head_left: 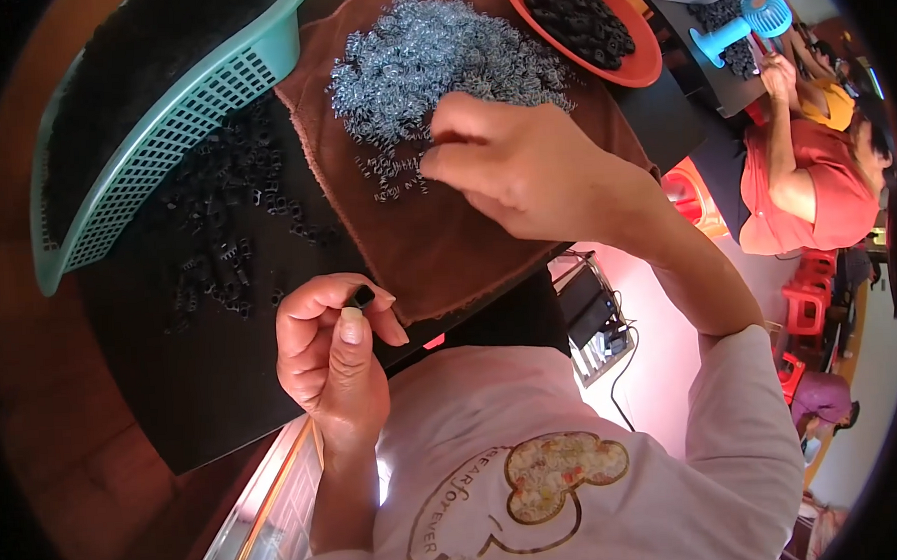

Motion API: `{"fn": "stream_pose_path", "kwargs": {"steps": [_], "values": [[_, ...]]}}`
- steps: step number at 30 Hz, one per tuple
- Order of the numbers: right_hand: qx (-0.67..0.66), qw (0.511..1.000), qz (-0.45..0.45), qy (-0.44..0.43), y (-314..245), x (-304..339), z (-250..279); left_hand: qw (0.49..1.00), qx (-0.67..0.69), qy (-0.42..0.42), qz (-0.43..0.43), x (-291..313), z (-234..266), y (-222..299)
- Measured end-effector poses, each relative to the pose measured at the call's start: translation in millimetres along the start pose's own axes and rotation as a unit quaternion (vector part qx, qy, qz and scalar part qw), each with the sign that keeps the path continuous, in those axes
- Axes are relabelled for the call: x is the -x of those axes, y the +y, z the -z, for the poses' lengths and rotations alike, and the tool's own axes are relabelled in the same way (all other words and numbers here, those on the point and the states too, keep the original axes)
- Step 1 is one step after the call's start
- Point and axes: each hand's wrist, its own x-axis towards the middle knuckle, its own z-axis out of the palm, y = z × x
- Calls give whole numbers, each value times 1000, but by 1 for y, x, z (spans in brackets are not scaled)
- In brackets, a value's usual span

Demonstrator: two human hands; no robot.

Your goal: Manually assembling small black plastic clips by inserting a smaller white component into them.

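Note:
My left hand [336,350] is closed near the table's front edge, pinching a small black plastic part [360,297] between thumb and fingers. The part's dark opening faces up. Over the brown cloth [437,255], my right hand [508,162] is bent with thumb and forefinger brought together at the near side of a heap of small metal springs [429,61]. Several loose springs [394,175] lie beside its fingertips. Whatever the right fingers pinch is too small or hidden to make out.
A green slatted basket [177,132] full of black parts stands at the left. Loose black parts [229,189] are scattered beside it on the dark table [173,392]. An orange dish [642,66] of black pieces lies back right, near a blue fan [748,25]. Other people [810,184] sit at the right.

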Motion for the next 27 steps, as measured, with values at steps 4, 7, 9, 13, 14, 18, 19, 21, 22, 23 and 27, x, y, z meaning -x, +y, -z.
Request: {"fn": "stream_pose_path", "kwargs": {"steps": [4, 7, 9, 13, 14, 18, 19, 21, 22, 23, 27], "values": [[4, 997, 27, -67, -7, -7, -4, 1000, 2, -10, 4, 1, 1, 1], [38, 996, 34, -67, -7, -12, -6, 1000, 8, -6, 16, 2, 2, 1], [47, 996, 23, -68, -4, -12, -8, 1000, 12, -2, 18, 2, 2, 1], [-47, 999, -7, -19, 1, -8, -8, 1000, 11, -1, 18, 1, 2, 1], [-94, 995, -24, 7, 1, -9, -8, 1000, 11, -1, 18, 1, 2, 2], [-237, 966, -100, 39, 0, -6, 0, 999, 15, -5, 28, 1, 3, 3], [-304, 940, -153, 37, -4, -6, 1, 1000, 6, -8, 29, 1, 4, 3], [-410, 897, -163, 20, -17, -7, 3, 999, 9, -6, 32, 0, 4, 2], [-424, 894, -146, 14, -23, -9, 3, 999, 14, -6, 35, -1, 5, 2], [-459, 877, -138, 23, -31, -11, -2, 999, 12, -4, 35, -2, 5, 1], [-512, 853, -98, 29, -52, -16, -21, 997, 49, -5, 52, -1, 7, 2]]}}
